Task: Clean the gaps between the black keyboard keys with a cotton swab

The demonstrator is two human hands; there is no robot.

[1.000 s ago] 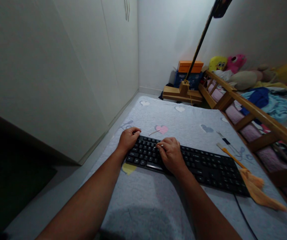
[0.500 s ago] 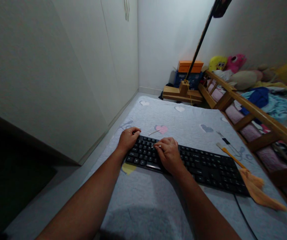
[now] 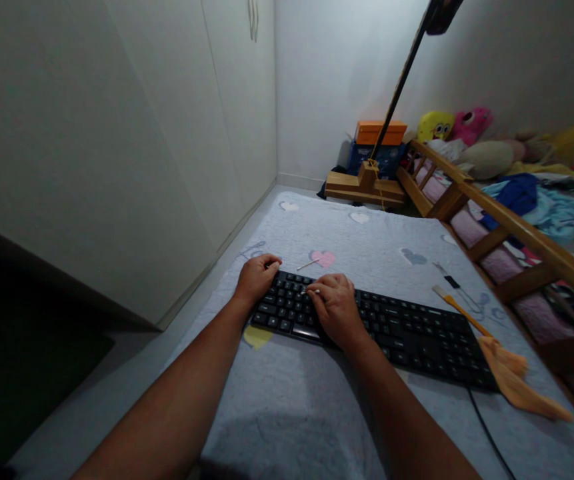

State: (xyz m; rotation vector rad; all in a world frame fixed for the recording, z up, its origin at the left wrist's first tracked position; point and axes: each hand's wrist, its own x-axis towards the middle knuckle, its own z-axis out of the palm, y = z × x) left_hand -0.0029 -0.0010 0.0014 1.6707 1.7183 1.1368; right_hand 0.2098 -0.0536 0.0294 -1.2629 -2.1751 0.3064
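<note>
Brings the right hand slightly left over the keyboard, with grip clamped on a cotton swab; rests the left hand at the keyboard's left end, cannot tell whether gripping.

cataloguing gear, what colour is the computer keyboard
The computer keyboard is black, seen in the head view.

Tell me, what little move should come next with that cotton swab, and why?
Probably a short, gentle stroke of the cotton swab along the gaps between the nearby keys. The right-hand grip pinches the swab at the keyboard, though whether its tip touches is too small to tell. The left-hand grip sits at the far left corner, perhaps steadying it.
</note>
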